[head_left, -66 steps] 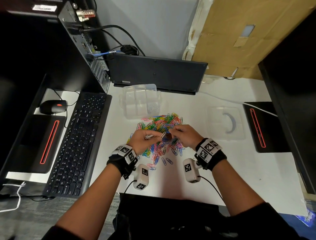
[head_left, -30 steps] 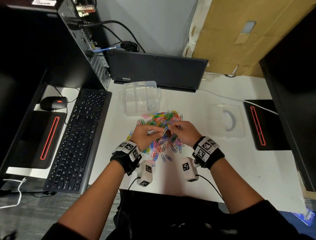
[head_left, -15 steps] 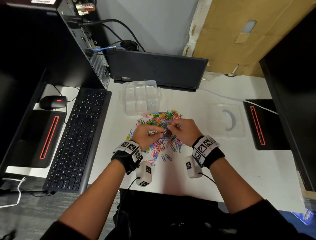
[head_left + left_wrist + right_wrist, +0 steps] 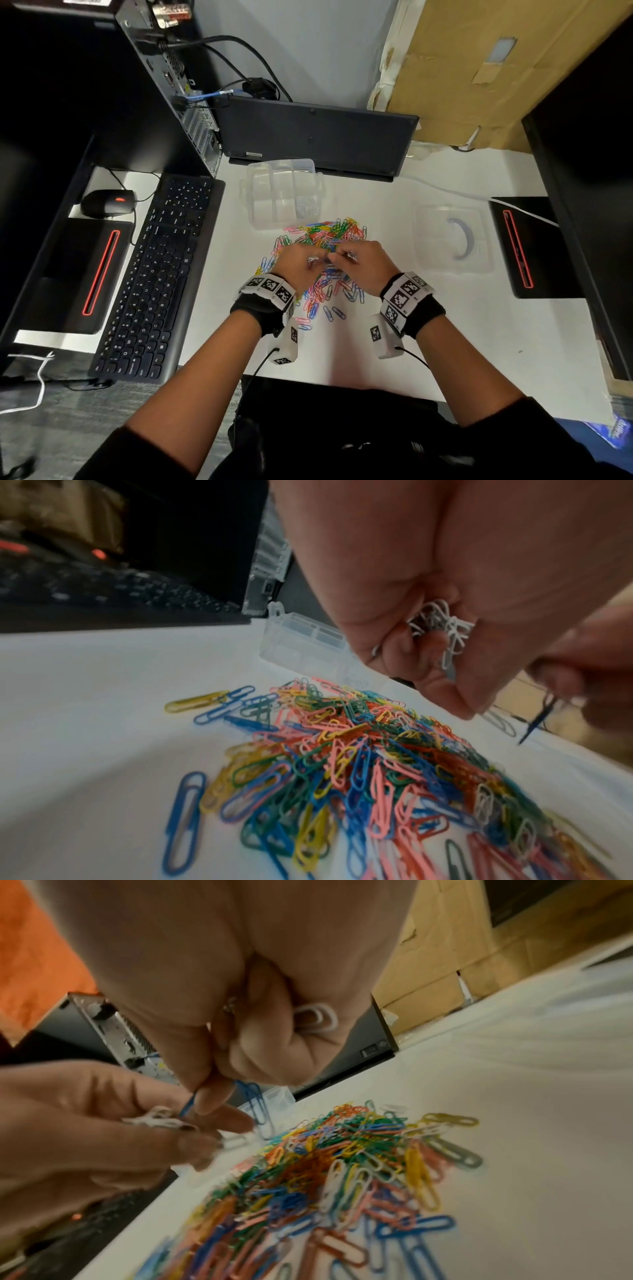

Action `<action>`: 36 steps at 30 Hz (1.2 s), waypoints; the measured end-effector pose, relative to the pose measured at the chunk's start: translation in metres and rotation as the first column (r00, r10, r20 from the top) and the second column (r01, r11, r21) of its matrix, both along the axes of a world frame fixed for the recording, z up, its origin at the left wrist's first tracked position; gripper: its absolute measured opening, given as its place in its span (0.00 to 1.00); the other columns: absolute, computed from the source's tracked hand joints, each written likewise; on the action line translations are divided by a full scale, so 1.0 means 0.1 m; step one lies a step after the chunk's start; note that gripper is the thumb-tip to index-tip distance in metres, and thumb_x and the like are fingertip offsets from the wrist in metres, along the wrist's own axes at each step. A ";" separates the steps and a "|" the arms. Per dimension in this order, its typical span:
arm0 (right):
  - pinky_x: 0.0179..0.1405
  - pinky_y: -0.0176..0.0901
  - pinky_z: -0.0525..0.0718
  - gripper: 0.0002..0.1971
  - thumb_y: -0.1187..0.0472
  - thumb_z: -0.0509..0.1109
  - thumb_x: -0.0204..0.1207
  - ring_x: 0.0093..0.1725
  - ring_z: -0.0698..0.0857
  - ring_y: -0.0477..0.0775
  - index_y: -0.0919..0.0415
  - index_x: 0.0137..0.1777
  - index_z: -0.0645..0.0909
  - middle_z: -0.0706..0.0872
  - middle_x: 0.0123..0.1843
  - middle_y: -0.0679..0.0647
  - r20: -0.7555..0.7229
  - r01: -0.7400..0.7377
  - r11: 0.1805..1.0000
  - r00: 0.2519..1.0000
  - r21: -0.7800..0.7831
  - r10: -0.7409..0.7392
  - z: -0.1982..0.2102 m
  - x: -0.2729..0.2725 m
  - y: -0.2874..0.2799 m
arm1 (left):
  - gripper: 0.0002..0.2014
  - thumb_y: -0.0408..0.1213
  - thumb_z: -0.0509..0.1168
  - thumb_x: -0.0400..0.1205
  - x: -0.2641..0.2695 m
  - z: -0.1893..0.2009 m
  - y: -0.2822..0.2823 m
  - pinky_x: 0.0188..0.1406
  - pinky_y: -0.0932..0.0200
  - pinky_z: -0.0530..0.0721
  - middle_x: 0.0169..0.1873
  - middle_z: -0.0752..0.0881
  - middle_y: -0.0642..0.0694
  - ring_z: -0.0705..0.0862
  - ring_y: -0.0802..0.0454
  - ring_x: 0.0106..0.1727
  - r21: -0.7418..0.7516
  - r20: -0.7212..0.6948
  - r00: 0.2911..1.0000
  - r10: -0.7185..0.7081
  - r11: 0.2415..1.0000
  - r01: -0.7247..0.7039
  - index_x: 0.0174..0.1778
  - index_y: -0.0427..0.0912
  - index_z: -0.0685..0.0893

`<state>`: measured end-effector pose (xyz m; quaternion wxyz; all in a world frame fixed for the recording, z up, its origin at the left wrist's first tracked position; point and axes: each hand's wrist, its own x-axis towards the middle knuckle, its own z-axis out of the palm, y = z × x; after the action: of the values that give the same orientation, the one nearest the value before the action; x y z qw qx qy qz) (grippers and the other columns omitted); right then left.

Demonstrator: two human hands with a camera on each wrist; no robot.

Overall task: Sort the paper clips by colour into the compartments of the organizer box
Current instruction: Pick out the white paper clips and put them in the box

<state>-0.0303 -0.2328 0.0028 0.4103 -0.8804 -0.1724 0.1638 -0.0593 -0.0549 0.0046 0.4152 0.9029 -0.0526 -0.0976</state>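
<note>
The right hand point(image 4: 274, 988) has its thumb and forefinger pressed together on a blue clip point(image 4: 255, 1099). In the right wrist view this clip hangs below the fingertips with its long axis roughly vertical, clear of the bench. The remaining right fingers point(image 4: 301, 1042) are curled around a white clip point(image 4: 316, 1018) tucked against the palm.

The left hand point(image 4: 445, 588) is just beside the right fingertips, nearly touching. Its fingers are curled around a bunch of white clips point(image 4: 441, 623), held above the bench. In the head view the two hands point(image 4: 301, 267) point(image 4: 363, 263) meet fingertip to fingertip over the near half of the pile.

Judgement: the blue clip appears snagged on, or just parted from, white clips. The coming move probably turns on drawing it away from the left fingers along its own long axis, or it may drag white clips out of the bunch.

Directly below both sets of fingers lies the mixed pile of clips point(image 4: 325, 260), spread flat on the white bench point(image 4: 445, 325).

Beyond the fingers, past the far edge of the pile and slightly toward the left hand's side, stands the clear organizer box point(image 4: 284, 192). White clips point(image 4: 306, 207) already lie in its near compartment on the right; the other compartments look unfilled. Both hands are about equally far from it. Its lid point(image 4: 452, 240) lies apart, beyond the right hand.
</note>
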 end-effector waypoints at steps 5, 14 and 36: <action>0.38 0.43 0.76 0.15 0.55 0.68 0.83 0.33 0.78 0.53 0.62 0.36 0.83 0.83 0.32 0.54 -0.011 0.100 0.994 0.995 0.040 -0.100 0.07 0.10 -0.02 | 0.13 0.28 0.65 0.81 -0.04 -0.06 -0.01 0.48 0.68 0.77 0.50 0.90 0.45 0.85 0.53 0.47 -0.015 -0.035 0.999 0.016 1.000 -0.016 0.57 0.42 0.90; 0.48 0.40 0.79 0.14 0.49 0.69 0.81 0.45 0.84 0.51 0.58 0.48 0.90 0.91 0.47 0.53 -0.082 0.159 0.966 0.980 -0.206 -0.179 -0.14 0.23 -0.19 | 0.15 0.36 0.53 0.81 -0.15 -0.19 0.19 0.30 0.59 0.67 0.24 0.74 0.52 0.69 0.53 0.26 -0.175 -0.300 0.921 0.250 0.934 -0.311 0.27 0.46 0.74; 0.39 0.40 0.86 0.12 0.47 0.77 0.72 0.38 0.88 0.49 0.55 0.37 0.91 0.90 0.36 0.49 -0.140 -0.067 0.887 0.990 -0.456 0.002 -0.17 -0.33 0.47 | 0.11 0.38 0.60 0.86 -0.28 -0.33 0.39 0.26 0.62 0.74 0.26 0.80 0.49 0.76 0.55 0.25 -0.242 -0.441 0.805 0.397 0.811 -0.533 0.48 0.49 0.89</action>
<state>-0.0632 -0.1855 -0.0142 0.1981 -0.9361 -0.1161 0.2666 -0.0874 -0.0158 -0.0280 0.5841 0.7622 0.2364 -0.1481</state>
